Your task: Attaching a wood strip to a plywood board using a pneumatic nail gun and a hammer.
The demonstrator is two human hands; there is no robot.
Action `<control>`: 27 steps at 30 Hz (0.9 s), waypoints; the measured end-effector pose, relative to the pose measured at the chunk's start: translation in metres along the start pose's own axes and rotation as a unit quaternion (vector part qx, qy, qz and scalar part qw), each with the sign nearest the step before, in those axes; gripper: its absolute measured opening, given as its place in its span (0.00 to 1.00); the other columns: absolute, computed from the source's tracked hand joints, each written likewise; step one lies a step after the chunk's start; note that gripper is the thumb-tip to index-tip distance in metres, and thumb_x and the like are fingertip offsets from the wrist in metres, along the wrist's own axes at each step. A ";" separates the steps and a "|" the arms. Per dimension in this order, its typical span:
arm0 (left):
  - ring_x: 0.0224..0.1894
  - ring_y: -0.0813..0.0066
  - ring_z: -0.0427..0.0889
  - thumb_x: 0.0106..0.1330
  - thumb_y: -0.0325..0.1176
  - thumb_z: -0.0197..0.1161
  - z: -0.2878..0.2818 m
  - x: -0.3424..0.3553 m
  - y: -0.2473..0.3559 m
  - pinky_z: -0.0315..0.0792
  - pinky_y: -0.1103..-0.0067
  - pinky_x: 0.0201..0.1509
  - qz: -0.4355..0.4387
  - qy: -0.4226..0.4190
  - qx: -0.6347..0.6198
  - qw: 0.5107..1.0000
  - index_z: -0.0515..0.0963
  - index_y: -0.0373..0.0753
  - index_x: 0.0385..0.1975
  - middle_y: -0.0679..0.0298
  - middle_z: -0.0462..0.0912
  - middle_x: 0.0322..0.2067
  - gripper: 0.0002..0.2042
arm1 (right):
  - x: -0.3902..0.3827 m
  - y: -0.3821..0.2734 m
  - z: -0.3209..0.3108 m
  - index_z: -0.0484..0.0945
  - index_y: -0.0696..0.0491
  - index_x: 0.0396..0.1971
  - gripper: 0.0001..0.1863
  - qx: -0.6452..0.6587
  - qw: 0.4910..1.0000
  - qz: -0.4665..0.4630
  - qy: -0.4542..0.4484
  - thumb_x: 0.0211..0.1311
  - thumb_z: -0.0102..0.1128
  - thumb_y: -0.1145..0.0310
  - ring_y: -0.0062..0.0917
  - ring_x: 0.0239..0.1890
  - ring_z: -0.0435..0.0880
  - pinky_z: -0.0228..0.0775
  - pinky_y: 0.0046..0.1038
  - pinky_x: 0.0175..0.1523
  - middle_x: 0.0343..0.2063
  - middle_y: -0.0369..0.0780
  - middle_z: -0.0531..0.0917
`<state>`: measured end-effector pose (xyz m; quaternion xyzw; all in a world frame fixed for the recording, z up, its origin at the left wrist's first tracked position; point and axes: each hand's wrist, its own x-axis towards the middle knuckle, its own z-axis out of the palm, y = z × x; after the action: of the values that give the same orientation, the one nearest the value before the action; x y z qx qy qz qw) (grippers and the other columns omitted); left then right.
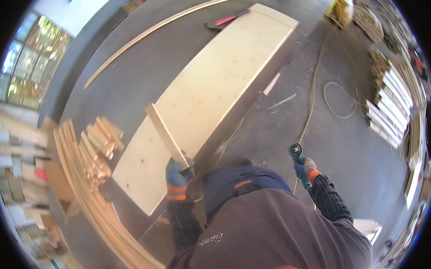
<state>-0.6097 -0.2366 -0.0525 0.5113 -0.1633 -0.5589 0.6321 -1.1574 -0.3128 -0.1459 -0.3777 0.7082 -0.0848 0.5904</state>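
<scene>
Left hand [178,173] grips a seemingly smooth wooden strip [166,135].

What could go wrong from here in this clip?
The hose lies loose along the floor, so a foot could snag it. The left hand grips the wood strip near one end, so its far end might swing. Only the right hand holds the power tool, which could slip.

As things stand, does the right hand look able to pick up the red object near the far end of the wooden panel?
Probably not: the right hand is occupied with the green power tool, and the red object lies well beyond it, with the pale wooden panel in between.
</scene>
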 end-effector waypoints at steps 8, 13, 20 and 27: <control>0.30 0.73 0.83 0.66 0.31 0.56 0.174 0.105 -0.022 0.78 0.78 0.36 -0.067 -0.130 0.194 0.970 0.73 0.28 0.60 0.55 0.87 0.39 0.23 | 0.007 0.097 -0.040 0.79 0.57 0.29 0.05 0.069 0.990 0.092 0.075 0.58 0.63 0.71 0.27 0.17 0.81 0.74 0.31 0.23 0.17 0.39 0.81; 0.32 0.75 0.83 0.70 0.30 0.57 0.273 0.191 -0.043 0.79 0.78 0.38 -0.088 -0.183 0.228 0.952 0.72 0.28 0.62 0.57 0.87 0.41 0.22 | -0.006 0.146 -0.048 0.82 0.56 0.31 0.05 0.144 0.975 0.141 0.088 0.56 0.64 0.71 0.28 0.19 0.83 0.74 0.31 0.24 0.19 0.40 0.82; 0.32 0.75 0.82 0.71 0.28 0.59 0.395 0.319 -0.107 0.79 0.78 0.39 -0.124 -0.221 0.112 0.961 0.70 0.29 0.67 0.57 0.87 0.42 0.25 | 0.030 0.127 -0.116 0.90 0.54 0.38 0.16 -0.122 0.945 0.221 0.206 0.53 0.75 0.60 0.34 0.38 0.91 0.80 0.40 0.44 0.33 0.45 0.91; 0.27 0.78 0.81 0.71 0.28 0.60 0.483 0.413 -0.137 0.77 0.80 0.32 -0.123 -0.181 0.162 0.962 0.77 0.29 0.53 0.57 0.88 0.39 0.14 | 0.116 -0.036 -0.259 0.80 0.55 0.34 0.04 0.119 0.965 0.098 0.214 0.59 0.63 0.74 0.23 0.16 0.76 0.67 0.30 0.20 0.19 0.36 0.78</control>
<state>-0.9264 -0.8011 -0.1117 0.5134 -0.2993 -0.6814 0.4273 -1.3767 -0.4963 -0.1403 -0.2061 0.8365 -0.1888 0.4713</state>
